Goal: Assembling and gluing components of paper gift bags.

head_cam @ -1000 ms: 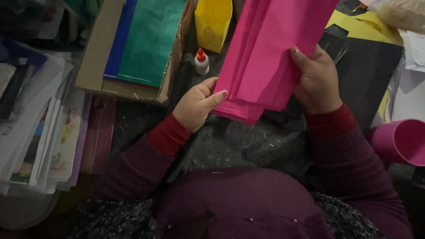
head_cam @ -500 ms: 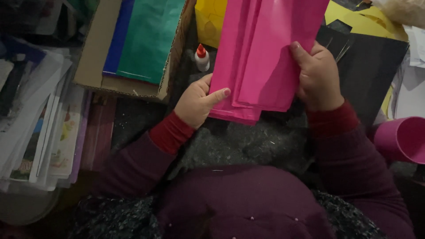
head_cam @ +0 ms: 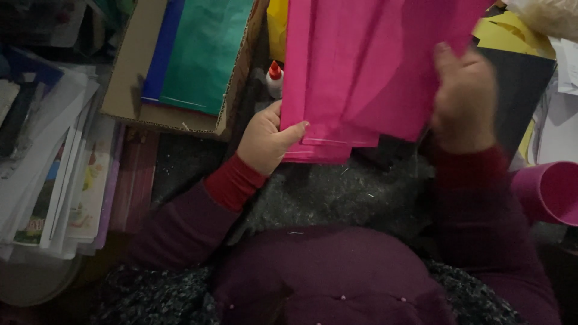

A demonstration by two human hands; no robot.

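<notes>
Pink tissue paper [head_cam: 367,72]: folded stack of sheets, upper centre of the frame, held up over the lap. Left hand [head_cam: 265,141]: at the stack's lower left corner, thumb clamped over the front, fingers behind. Right hand [head_cam: 463,99]: on the right edge, thumb pressed to the front, blurred. Glue bottle [head_cam: 274,79]: small, red-capped, just left of the stack. Cardboard box [head_cam: 129,90]: upper left, holding green and blue sheets. Pink cup [head_cam: 548,192]: right edge.

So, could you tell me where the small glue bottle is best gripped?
Probably by its white body, just under the red cap, coming from above: it stands upright, wedged between the cardboard box and the pink paper, so its sides are crowded.
</notes>
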